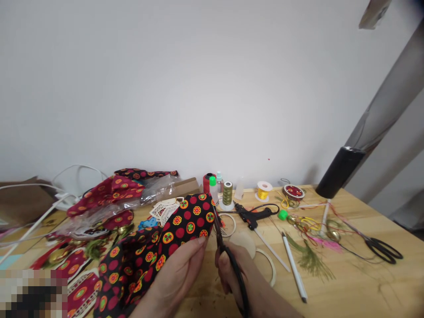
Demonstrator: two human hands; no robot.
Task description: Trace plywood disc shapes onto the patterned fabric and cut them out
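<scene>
My left hand (180,267) grips a black fabric (185,221) patterned with red dots and bright flowers, its fingers closed near the right edge. The rest of the cloth hangs in folds to the lower left. In my right hand (238,269) is a pair of black-handled scissors (236,265), blades pointing up and away. The blades lie along the fabric's right edge; whether they are open or closed on it I cannot tell. Part of the handles is hidden by my fingers.
Behind my hands stand a green thread spool (227,194), a green-capped bottle (213,190) and a yellow thread spool (264,192). A glue gun (253,216), white marker (294,267), green tassel (309,256) and second scissors (382,249) lie rightward. A black cylinder (339,172) stands far right.
</scene>
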